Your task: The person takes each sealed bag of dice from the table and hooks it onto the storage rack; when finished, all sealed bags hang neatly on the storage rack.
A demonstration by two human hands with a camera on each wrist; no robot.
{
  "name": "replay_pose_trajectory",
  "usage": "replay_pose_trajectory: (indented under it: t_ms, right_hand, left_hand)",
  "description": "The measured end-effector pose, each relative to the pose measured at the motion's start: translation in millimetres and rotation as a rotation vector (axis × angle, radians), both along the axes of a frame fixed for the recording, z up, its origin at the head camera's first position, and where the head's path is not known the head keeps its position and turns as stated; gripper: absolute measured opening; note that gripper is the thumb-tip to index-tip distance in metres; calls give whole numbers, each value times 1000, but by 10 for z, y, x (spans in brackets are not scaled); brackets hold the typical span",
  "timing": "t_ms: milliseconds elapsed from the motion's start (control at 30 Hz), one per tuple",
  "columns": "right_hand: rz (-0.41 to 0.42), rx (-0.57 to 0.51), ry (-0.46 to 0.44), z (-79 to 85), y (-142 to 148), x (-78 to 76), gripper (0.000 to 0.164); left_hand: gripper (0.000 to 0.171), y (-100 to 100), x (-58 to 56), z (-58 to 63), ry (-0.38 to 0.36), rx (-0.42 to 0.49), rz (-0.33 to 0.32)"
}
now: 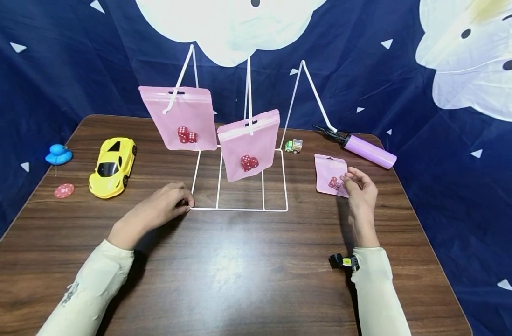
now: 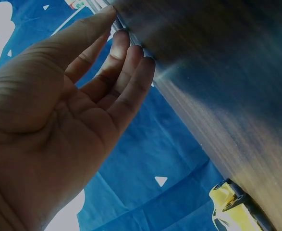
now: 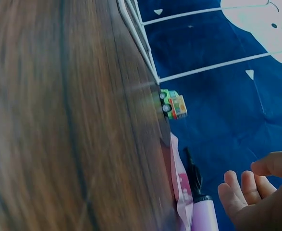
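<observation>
A white wire rack (image 1: 239, 209) stands on the table with three upright prongs. My left hand (image 1: 165, 205) pinches its front left corner between thumb and index finger; in the left wrist view the fingertips (image 2: 113, 12) meet the wire. From the left prong hangs a pink zip pouch (image 1: 189, 114) with red dice in it, and a second pink pouch (image 1: 260, 142) with red dice hangs from the middle prong. The right prong is bare. Beside a third pink pouch (image 1: 326, 170), lying at the right with dice inside, my right hand (image 1: 362, 191) hovers with fingers parted and nothing between them.
Behind the third pouch lies a purple hand pump (image 1: 369, 150). A small toy truck (image 1: 294, 146) stands by the rack's back right corner. To the left are a yellow toy car (image 1: 112, 168), a blue rubber duck (image 1: 58, 155) and a red poker chip (image 1: 64, 190).
</observation>
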State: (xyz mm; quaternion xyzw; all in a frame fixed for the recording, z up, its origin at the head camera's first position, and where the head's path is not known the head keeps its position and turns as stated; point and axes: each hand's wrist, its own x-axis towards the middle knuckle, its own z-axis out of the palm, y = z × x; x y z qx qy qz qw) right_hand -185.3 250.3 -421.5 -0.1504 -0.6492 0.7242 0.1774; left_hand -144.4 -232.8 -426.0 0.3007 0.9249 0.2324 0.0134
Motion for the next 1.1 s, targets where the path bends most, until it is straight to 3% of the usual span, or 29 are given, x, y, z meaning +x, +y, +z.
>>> replay_pose_trajectory:
  t_ms: [433, 767, 1100]
  right_hand:
    - [-33, 70, -124, -48, 263, -29, 28]
    - [66, 146, -267, -116, 490, -30, 37]
    - [162, 273, -355, -118, 575, -42, 42]
  left_hand:
    - [16, 0, 9, 18, -12, -8, 13]
    - [17, 0, 6, 6, -8, -5, 5]
    - [16, 5, 13, 14, -3, -9, 6]
